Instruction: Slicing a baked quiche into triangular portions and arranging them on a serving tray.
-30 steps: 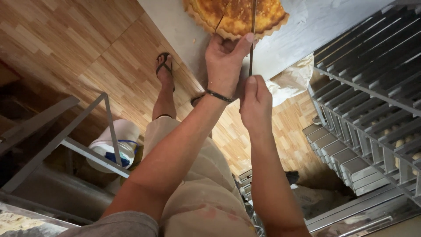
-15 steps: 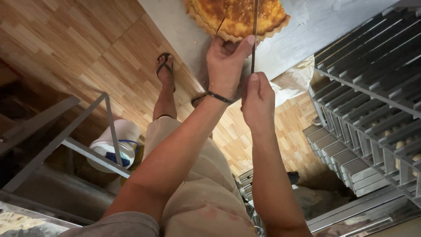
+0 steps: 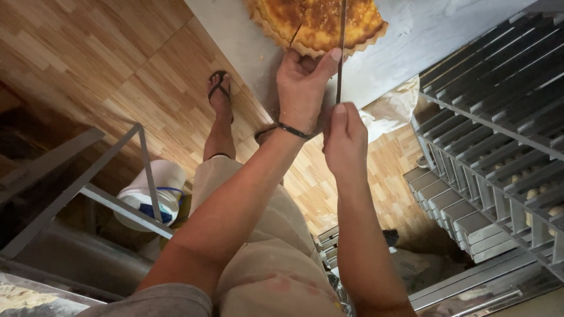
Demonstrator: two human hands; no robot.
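Fingers of the right hand [image 3: 345, 138] grip a long knife [image 3: 341, 47] cutting the golden tart [image 3: 320, 20] on the worktop [image 3: 247, 47]; left hand [image 3: 302, 82], fingers curled loosely, steadies its crust.

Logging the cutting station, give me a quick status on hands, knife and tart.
Left hand steadying the tart at its near edge. Right hand grips the long knife, blade across the tart. One cut line visible in the crust. Nothing blocking on the worktop.

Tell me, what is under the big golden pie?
The pie sits on a pale grey table top. The left hand touches its near edge, covering part of it. What lies directly beneath the pie is hidden.
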